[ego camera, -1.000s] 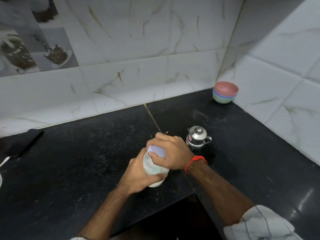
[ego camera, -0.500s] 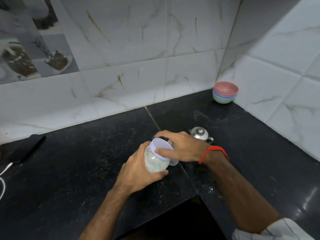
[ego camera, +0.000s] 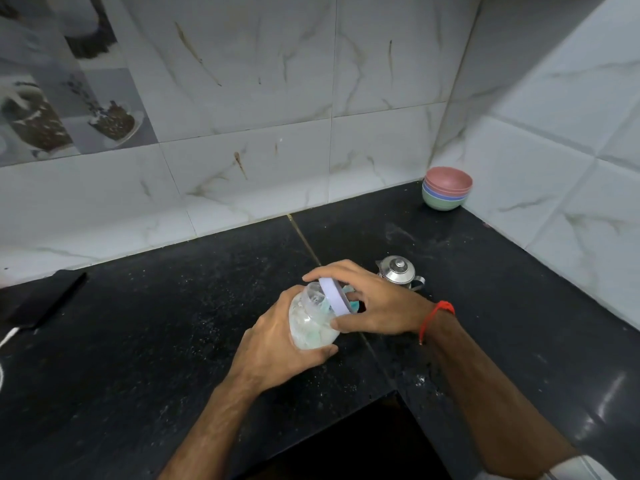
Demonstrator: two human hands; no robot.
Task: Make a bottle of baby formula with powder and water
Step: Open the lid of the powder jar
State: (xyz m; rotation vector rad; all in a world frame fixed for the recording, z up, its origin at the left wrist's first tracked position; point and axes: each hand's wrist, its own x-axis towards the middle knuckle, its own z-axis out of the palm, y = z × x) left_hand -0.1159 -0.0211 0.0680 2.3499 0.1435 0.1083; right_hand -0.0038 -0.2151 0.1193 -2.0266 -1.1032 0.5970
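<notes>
A clear plastic jar (ego camera: 311, 322) with white powder in it is held tilted to the right, above the black counter (ego camera: 173, 341). My left hand (ego camera: 280, 348) wraps its body from below and behind. My right hand (ego camera: 377, 304) grips the jar's lilac lid (ego camera: 333, 296) with thumb and fingers around the rim. Something teal shows behind the lid, partly hidden by my right hand. No baby bottle is visible.
A small steel pot with a lid (ego camera: 398, 271) stands just behind my right hand. Stacked coloured bowls (ego camera: 446, 188) sit in the far corner. A dark flat object (ego camera: 45, 299) and a white cable (ego camera: 8, 337) lie at the left. The counter's front edge has a cut-out (ego camera: 363, 441).
The jar has been lifted and tipped from upright toward the right. My right hand has turned around the lid, now seen edge-on.
</notes>
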